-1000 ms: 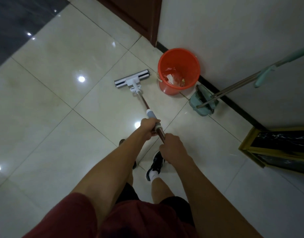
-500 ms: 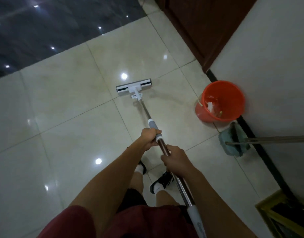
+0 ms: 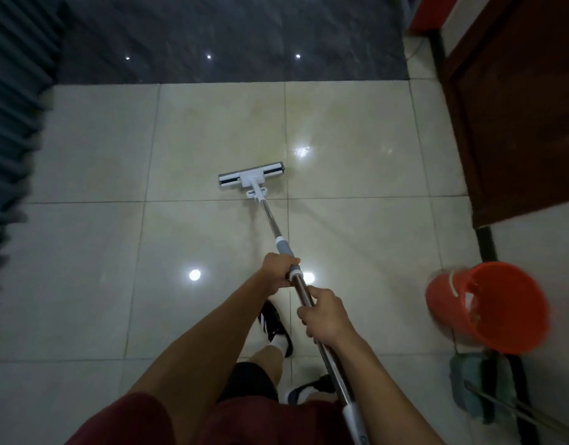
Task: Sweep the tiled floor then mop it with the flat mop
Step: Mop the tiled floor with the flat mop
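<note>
The left hand (image 3: 278, 273) is gripping the flat mop's handle (image 3: 304, 292) with its fingers curled round the shaft at the lower end of the grey sleeve, and the right hand (image 3: 324, 317) is gripping the same shaft just behind it, nearer the body, fingers wrapped round the metal tube. The handle is slanting away from the hands and down to the flat mop head (image 3: 251, 178), which is lying flat on the tiled floor (image 3: 84, 252), crosswise to the shaft, just beyond a grout line and well short of the dark floor strip (image 3: 228, 36) beyond it. Taking the mop head as the landmark: the orange bucket (image 3: 488, 308) is standing well to its right and nearer the person, blurred; a green-headed broom (image 3: 479, 390) is lying just nearer than the bucket, touching or almost touching it; the dark wooden door (image 3: 517, 107) is rising to the right and slightly beyond. The person's shoes (image 3: 275, 327) are showing below the hands.
</note>
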